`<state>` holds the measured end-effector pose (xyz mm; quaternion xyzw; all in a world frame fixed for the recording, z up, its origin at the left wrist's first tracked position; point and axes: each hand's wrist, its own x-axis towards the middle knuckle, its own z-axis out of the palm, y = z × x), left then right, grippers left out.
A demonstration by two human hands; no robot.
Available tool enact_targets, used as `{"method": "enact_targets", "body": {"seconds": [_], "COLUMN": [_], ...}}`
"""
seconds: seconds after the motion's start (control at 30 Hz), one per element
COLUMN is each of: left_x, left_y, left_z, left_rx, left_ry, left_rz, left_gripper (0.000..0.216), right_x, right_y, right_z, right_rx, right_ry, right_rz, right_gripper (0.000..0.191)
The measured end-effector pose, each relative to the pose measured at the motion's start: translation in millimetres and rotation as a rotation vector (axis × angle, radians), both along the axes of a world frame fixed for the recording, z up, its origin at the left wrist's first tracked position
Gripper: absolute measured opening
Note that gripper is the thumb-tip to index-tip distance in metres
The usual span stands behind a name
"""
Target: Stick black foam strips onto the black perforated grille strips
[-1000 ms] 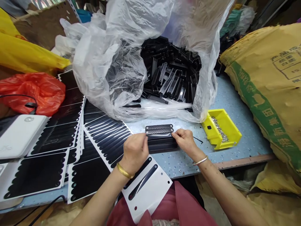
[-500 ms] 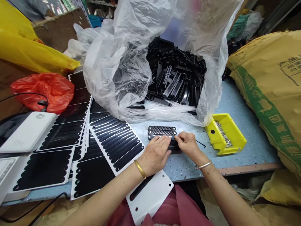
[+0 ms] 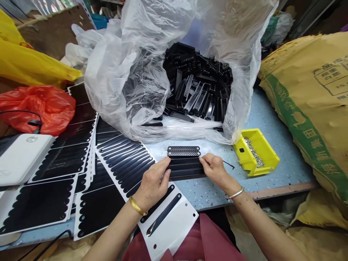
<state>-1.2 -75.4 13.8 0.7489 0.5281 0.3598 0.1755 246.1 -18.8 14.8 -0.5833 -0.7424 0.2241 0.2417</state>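
In the head view, two black textured bars (image 3: 183,151) with screws at their ends lie side by side on the table. Flat black strips (image 3: 187,169) lie just in front of them. My left hand (image 3: 154,180) is at the left end of this group, fingers stretched out and thumb apart, fingertips against its edge. My right hand (image 3: 216,169) has fingers and thumb pinched at the right end of the group. A white sheet (image 3: 178,232) with black oblong stickers runs under my left wrist toward my lap.
A clear plastic bag (image 3: 108,90) full of black parts (image 3: 201,83) stands behind. To the right are a yellow bin (image 3: 268,156) of small metal pieces, a thin black hex key (image 3: 228,165) and a big sack (image 3: 307,94). Sticker sheets (image 3: 36,203) and a white power bank (image 3: 24,154) lie left.
My left hand has slid left off the glossy black strip it was lying across, toward the left end. The textured bars now show uncovered. The whole view has shifted slightly.
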Motion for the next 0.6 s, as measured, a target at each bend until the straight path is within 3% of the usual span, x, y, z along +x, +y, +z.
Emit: {"method": "enact_targets", "body": {"seconds": [0.1,0.2,0.3,0.47,0.6], "left_x": [1.0,2.1,3.4,7.4,9.5], "left_y": [-4.6,-2.0,7.9,23.9,28.6], "left_z": [-1.9,-2.4,-2.0,-0.3,0.2], "left_rx": [-0.096,-0.210,-0.204,-0.291,-0.396], "left_ry": [-0.062,-0.145,-0.184,-0.073,-0.148], "left_rz": [0.029,0.175,0.300,0.268,0.276], "left_gripper": [0.040,0.034,0.028,0.019,0.024], "right_x": [0.1,0.2,-2.6,-13.5,-17.0], "right_y": [-3.0,-2.8,0.2,6.5,6.8], "right_z": [4.3,8.1,7.6,-0.7,-4.6], "right_rx": [-0.024,-0.103,-0.138,-0.108,-0.111], "right_ry": [0.025,0.067,0.070,-0.122,-0.132], "right_rz": [0.007,0.007,-0.042,-0.145,-0.097], "right_gripper": [0.034,0.041,0.048,0.052,0.052]}}
